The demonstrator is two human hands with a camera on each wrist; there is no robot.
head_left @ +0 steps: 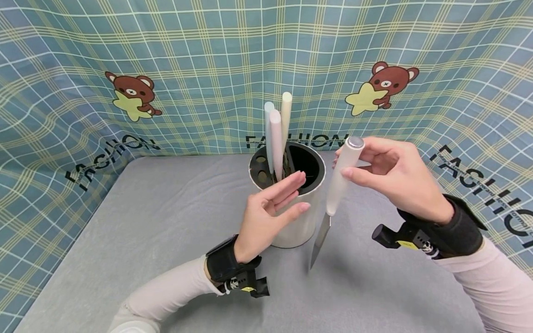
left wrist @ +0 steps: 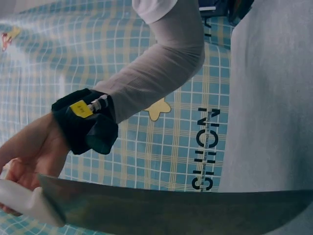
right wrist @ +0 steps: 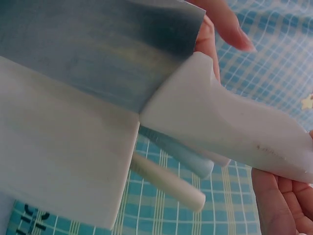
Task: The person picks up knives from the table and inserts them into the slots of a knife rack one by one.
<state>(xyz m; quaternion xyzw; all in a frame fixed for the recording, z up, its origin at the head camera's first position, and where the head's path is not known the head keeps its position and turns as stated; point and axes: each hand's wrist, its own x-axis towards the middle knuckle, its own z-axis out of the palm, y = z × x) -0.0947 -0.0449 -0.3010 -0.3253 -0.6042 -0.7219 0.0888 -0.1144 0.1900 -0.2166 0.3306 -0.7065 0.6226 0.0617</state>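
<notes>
My right hand [head_left: 391, 175] pinches a kitchen knife [head_left: 343, 175] by its white handle, thumb on the near side. The blade [left wrist: 171, 208] points down, just right of the knife holder [head_left: 291, 226], and looks broad in the right wrist view. That holder is a white cylinder with a black inside. Three handles stand up from it: a light blue handle [head_left: 269, 134], a pink handle [head_left: 275, 138] and a cream handle [head_left: 286, 111]. My left hand [head_left: 266, 217] is in front of the holder, fingers straight and thumb apart, holding nothing.
A grey cloth [head_left: 187, 208] covers the table under the holder. Behind and at both sides hangs a blue-green checked curtain [head_left: 208, 69] with printed bears and lettering. Each wrist wears a black strap with a small camera [head_left: 245, 280].
</notes>
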